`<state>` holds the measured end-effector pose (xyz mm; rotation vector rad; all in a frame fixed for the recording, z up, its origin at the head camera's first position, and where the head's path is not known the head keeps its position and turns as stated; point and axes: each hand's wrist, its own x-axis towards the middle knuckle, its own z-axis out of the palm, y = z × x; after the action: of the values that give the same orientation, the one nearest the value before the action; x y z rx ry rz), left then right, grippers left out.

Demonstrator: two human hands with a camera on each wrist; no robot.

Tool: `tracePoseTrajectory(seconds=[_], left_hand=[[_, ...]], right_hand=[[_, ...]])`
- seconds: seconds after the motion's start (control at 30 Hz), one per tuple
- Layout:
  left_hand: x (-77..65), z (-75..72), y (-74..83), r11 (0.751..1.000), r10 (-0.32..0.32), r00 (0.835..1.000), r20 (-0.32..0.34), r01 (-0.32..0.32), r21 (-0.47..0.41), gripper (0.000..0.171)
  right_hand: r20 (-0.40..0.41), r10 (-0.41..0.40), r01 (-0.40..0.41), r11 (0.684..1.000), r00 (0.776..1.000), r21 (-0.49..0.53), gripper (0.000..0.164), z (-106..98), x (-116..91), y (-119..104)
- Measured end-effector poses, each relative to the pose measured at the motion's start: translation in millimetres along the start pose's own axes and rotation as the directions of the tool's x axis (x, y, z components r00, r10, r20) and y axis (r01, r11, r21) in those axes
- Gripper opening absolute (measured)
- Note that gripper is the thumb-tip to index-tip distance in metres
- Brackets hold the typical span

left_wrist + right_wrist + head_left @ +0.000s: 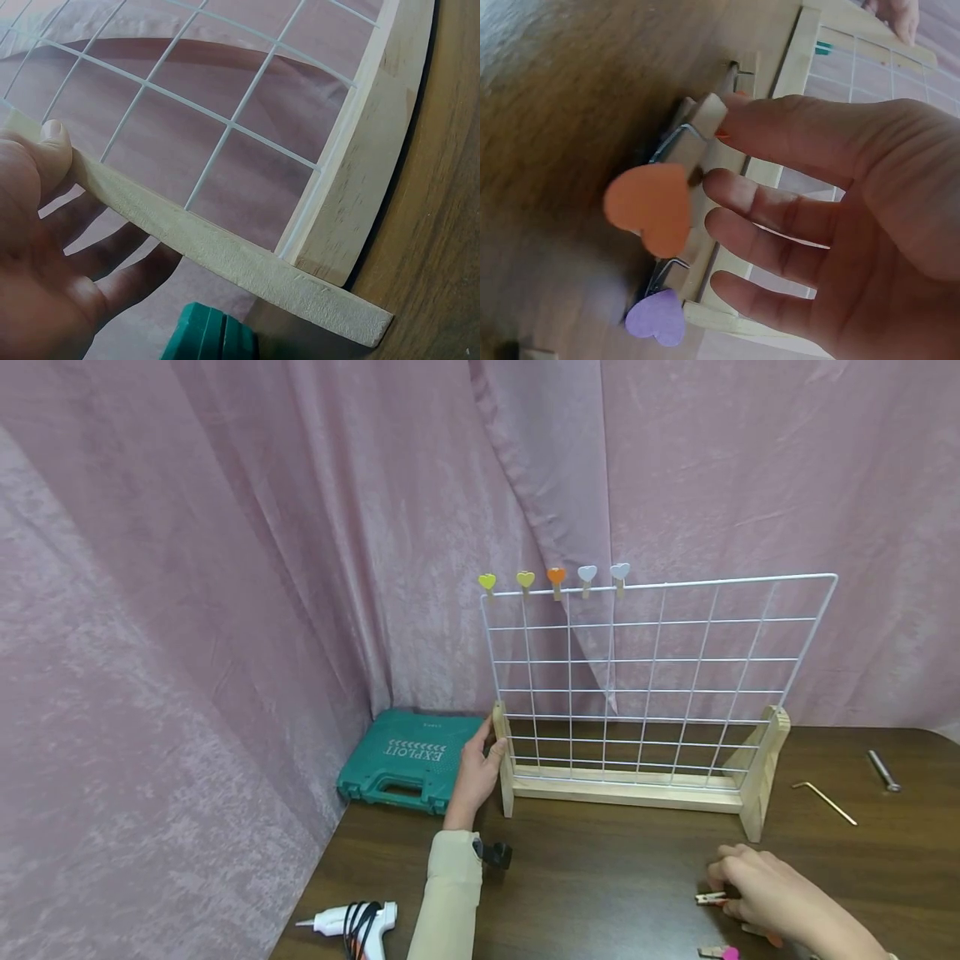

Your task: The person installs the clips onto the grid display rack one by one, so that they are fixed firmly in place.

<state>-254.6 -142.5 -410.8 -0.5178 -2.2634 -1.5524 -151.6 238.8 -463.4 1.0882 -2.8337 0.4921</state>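
Note:
In the head view my left hand [478,768] holds the wooden side post [504,760] of a white wire grid rack [637,691]. Its thumb lies on the post's edge, with the other fingers behind, as the left wrist view shows. At the lower right, my right hand [765,889] pinches a small wooden clothespin [709,899]; the thumb covers most of its reddish-orange heart, and the index fingertip is hidden. Close by lie an orange-heart clothespin [651,210] and a purple-heart clothespin [657,316]. A pink-heart clothespin [720,952] sits at the bottom edge.
Several heart clothespins [556,578] line the grid's top left wire. A green tool case [408,756] stands behind my left hand. A white glue gun [360,922] lies at the front left. Toward the right are a hex key [828,803] and a metal rod [883,771].

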Motion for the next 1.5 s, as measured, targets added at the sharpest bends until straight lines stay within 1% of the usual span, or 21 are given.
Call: tracePoseTrajectory(seconds=[0.07,0.1,0.2,0.23,0.3,0.37,0.43,0.5,0.57,0.67,0.73,0.8,0.9,0.97,1.03,1.13,1.23,1.4,1.43,1.47,1.5], left_hand=[[0.0,0.4,0.6,1.000,0.001,1.000,-0.006,-0.001,0.004,0.047],[0.0,0.5,0.8,1.000,-0.001,1.000,-0.008,0.001,0.006,0.047],[0.1,1.1,1.5,1.000,-0.007,1.000,-0.010,0.007,0.018,0.047],[0.1,1.3,1.7,1.000,-0.009,1.000,-0.008,0.009,0.022,0.047],[0.3,1.9,1.9,1.000,-0.012,1.000,-0.002,0.012,0.022,0.047],[0.4,2.3,1.6,1.000,-0.013,1.000,0.002,0.013,0.018,0.047],[0.7,2.3,1.0,1.000,-0.010,1.000,0.003,0.010,0.015,0.047],[0.9,1.9,0.1,1.000,-0.002,1.000,0.000,0.002,0.013,0.047],[0.9,1.2,-1.1,1.000,0.008,1.000,-0.004,-0.007,0.012,0.047],[0.5,0.4,-2.6,1.000,0.005,1.000,-0.006,-0.005,0.012,0.047],[0.0,0.1,-3.2,1.000,-0.003,1.000,-0.005,0.003,0.011,0.047],[-0.3,0.0,-3.4,1.000,-0.014,1.000,-0.004,0.014,0.012,0.047],[-0.3,0.0,-4.0,1.000,-0.015,1.000,-0.005,0.015,0.011,0.047],[-0.2,-0.1,-4.3,1.000,-0.009,1.000,-0.007,0.009,0.011,0.047],[-0.2,0.0,-4.5,1.000,-0.002,1.000,-0.009,0.002,0.010,0.047],[0.0,0.4,-4.6,1.000,0.001,1.000,-0.009,-0.001,0.009,0.047],[0.3,0.9,-4.6,1.000,0.002,1.000,-0.011,-0.002,0.007,0.047],[0.1,0.8,-4.3,1.000,0.001,1.000,-0.010,-0.001,0.009,0.047],[0.0,0.7,-4.6,1.000,0.002,1.000,-0.010,-0.002,0.012,0.047],[0.9,1.1,-8.7,1.000,0.000,1.000,-0.011,0.000,0.009,0.047],[1.8,1.6,-13.7,1.000,-0.001,1.000,-0.013,0.001,0.005,0.047]], right_hand=[[0.012,0.006,-0.006,1.000,1.000,0.018,0.032,-1.1,0.2,0.2],[0.004,-0.001,0.001,1.000,1.000,0.025,0.032,-1.6,0.4,0.1],[-0.033,-0.039,0.041,0.997,0.999,0.062,0.030,-3.3,1.2,-0.6],[-0.062,-0.063,0.067,0.995,0.996,0.078,0.030,-3.9,1.7,-1.0],[-0.138,-0.126,0.140,0.986,0.982,0.090,0.031,-5.7,2.7,-2.1],[-0.202,-0.163,0.185,0.978,0.966,0.097,0.032,-9.0,4.7,-3.7],[-0.256,-0.184,0.214,0.972,0.949,0.095,0.033,-14.0,7.9,-5.7],[-0.274,-0.177,0.211,0.972,0.945,0.100,0.031,-21.1,10.9,-7.6],[-0.274,-0.152,0.189,0.975,0.950,0.114,0.028,-29.7,13.7,-9.9],[-0.291,-0.131,0.176,0.975,0.948,0.136,0.026,-44.2,18.8,-13.7],[-0.325,-0.135,0.188,0.973,0.936,0.138,0.029,-54.1,22.9,-16.3],[-0.367,-0.149,0.211,0.968,0.918,0.136,0.034,-64.1,27.4,-18.5],[-0.406,-0.167,0.232,0.966,0.899,0.117,0.036,-79.5,33.8,-22.3],[-0.403,-0.166,0.236,0.963,0.900,0.130,0.034,-90.5,37.3,-25.5],[-0.406,-0.169,0.232,0.966,0.898,0.111,0.035,-101.2,41.1,-28.3],[-0.423,-0.183,0.248,0.963,0.888,0.103,0.037,-116.3,47.6,-31.6],[-0.466,-0.208,0.273,0.959,0.860,0.076,0.039,-130.2,55.4,-34.7],[-0.503,-0.201,0.289,0.952,0.840,0.102,0.038,-155.8,67.3,-44.5],[-0.505,-0.187,0.281,0.953,0.842,0.115,0.037,-160.9,69.3,-47.0],[-0.509,-0.171,0.270,0.955,0.844,0.126,0.037,-165.9,71.4,-49.4],[-0.522,-0.172,0.278,0.952,0.835,0.130,0.036,-170.5,73.9,-51.5]])
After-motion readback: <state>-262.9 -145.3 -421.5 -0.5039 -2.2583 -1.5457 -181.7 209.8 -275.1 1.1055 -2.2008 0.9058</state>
